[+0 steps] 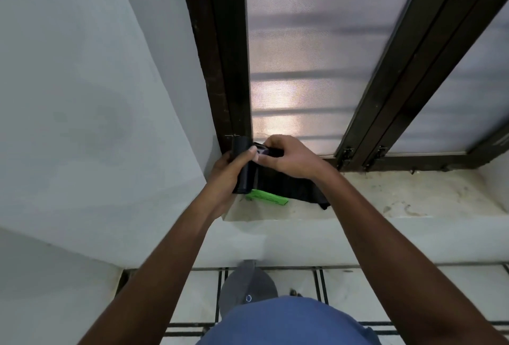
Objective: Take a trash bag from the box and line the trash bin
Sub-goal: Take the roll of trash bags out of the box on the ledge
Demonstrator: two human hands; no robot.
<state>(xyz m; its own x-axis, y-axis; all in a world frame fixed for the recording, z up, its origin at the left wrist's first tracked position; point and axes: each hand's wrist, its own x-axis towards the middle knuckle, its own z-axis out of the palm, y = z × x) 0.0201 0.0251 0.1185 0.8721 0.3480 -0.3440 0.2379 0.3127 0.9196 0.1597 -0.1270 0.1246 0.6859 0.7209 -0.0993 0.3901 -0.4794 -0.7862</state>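
Gripping a cylindrical roll of glossy black trash bags [243, 168] over the pale stone sill [399, 196], the left hand [224, 172] clamps the roll while the right hand [289, 158] pinches its unrolled pleated sheet, above a green box [268, 197].

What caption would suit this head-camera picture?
At a windowsill, the left hand holds a black trash bag roll while the right hand unrolls it.
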